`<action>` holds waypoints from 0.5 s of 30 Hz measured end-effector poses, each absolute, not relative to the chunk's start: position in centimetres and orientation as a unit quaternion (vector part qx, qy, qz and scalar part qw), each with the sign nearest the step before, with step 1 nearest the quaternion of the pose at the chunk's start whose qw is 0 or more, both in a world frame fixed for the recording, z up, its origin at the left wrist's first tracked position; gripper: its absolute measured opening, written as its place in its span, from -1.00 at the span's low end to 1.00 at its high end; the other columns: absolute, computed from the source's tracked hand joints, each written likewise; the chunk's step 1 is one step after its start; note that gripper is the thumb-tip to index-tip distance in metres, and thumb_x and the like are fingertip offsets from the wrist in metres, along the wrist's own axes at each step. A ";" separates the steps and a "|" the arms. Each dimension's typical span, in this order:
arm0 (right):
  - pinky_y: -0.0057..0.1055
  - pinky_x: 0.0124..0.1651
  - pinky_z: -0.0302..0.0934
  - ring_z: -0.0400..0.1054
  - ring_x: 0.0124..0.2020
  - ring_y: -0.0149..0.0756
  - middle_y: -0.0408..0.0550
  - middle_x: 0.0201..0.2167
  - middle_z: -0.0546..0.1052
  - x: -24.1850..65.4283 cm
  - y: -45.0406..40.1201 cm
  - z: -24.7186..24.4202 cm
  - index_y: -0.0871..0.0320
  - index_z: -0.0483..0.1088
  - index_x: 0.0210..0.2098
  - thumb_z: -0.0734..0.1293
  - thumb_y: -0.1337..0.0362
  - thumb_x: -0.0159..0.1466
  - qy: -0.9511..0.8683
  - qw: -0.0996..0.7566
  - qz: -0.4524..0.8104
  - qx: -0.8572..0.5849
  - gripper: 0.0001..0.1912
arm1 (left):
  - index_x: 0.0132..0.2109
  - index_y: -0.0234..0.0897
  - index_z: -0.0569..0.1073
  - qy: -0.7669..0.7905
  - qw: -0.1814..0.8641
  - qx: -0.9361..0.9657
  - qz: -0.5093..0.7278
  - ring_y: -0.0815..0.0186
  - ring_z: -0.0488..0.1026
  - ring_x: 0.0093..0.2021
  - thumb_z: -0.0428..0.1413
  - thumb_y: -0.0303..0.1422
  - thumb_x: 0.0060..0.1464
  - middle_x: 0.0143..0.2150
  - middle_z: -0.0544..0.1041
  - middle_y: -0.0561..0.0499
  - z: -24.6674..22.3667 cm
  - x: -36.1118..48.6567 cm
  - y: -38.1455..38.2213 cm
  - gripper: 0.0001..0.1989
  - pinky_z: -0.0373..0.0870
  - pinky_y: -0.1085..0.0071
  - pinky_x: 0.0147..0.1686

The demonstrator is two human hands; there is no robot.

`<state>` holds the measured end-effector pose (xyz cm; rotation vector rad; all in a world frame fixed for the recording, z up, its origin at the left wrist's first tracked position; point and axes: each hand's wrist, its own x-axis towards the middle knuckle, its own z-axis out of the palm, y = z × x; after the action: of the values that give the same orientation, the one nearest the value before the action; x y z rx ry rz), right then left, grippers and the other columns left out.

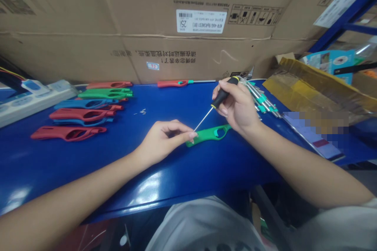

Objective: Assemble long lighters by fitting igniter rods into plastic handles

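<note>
My right hand [237,102] is wrapped round the black and yellow handle of a screwdriver [203,120], whose shaft slants down to the left. A green lighter casing [207,135] with a teal trigger lies flat on the blue table [165,172]. At the casing's left end, my left hand [165,139] has thumb and fingertips pinched together beside the screwdriver's tip. Whatever is between those fingertips is too small to make out. Small screws [143,111] lie in a loose group farther left.
Red, green and blue casings [78,114] lie at the left beside a white power strip [38,98]. A red lighter [173,83] lies at the back. Metal rods [262,98], a phone [312,135] and a cardboard box [321,90] are at the right.
</note>
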<state>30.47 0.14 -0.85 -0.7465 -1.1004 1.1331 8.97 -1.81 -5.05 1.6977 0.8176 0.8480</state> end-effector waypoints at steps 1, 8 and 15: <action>-0.52 -0.76 -0.10 0.10 -0.79 -0.56 -0.26 -0.55 0.49 30.4 0.1 -0.8 0.10 0.27 -0.43 0.48 0.12 0.14 -0.485 0.641 0.494 -0.332 -0.68 | -0.27 -0.24 0.70 0.344 0.498 0.714 0.353 0.30 0.55 -0.33 0.31 -0.23 0.13 -0.33 0.66 -0.03 -5.1 9.0 -1.8 -0.83 0.46 0.40 -0.25; -0.56 -0.75 -0.01 0.16 -0.76 -0.58 -0.28 -0.52 0.51 30.2 -0.3 -0.8 0.09 0.30 -0.37 0.51 0.02 0.17 -0.524 0.634 0.454 -0.343 -0.63 | -0.27 -0.21 0.69 0.371 0.400 0.761 0.351 0.29 0.52 -0.35 0.29 -0.23 0.15 -0.33 0.66 -0.02 -5.4 9.0 -1.8 -0.84 0.40 0.38 -0.31; -0.54 -0.74 0.12 0.21 -0.75 -0.56 -0.25 -0.44 0.52 29.8 -1.2 -0.8 0.05 0.37 -0.17 0.47 -0.03 0.24 -0.582 0.601 0.433 -0.336 -0.64 | -0.26 -0.21 0.67 0.321 0.253 0.829 0.381 0.29 0.52 -0.28 0.26 -0.31 0.21 -0.31 0.67 0.01 -5.2 8.9 -2.2 -0.89 0.43 0.37 -0.20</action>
<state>29.78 -1.18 -0.84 -0.7785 -1.3487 1.0047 8.86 -2.25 -5.16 2.2546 0.8742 1.0365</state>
